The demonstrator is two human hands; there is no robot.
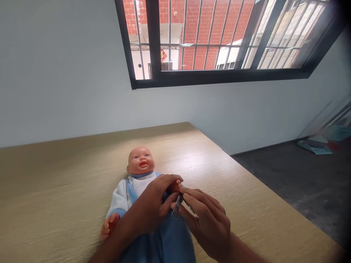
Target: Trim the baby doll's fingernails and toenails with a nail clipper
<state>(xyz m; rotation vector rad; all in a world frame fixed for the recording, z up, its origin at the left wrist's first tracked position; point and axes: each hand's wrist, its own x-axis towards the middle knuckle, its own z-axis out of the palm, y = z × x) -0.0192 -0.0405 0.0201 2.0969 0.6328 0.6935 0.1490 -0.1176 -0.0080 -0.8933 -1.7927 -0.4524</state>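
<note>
A baby doll (141,163) in a white top with blue trim and blue trousers lies on its back on the wooden table, its head toward the wall. My left hand (157,195) reaches across its chest, fingers closed around one doll hand (176,185); part of that hand is hidden. Between the thumb and fingers of my right hand (210,221) is a small metal nail clipper (177,207). Its head end is close against the doll's fingertips; I cannot tell whether it touches them. The doll's other hand (109,225) rests beside my left forearm.
The light wooden table (55,190) ends in a slanting edge on the right, above a dark floor (274,168). Behind it stands a pale wall (68,73) with a barred, black-framed window (219,75). Light blue items (315,144) lie on the floor at far right.
</note>
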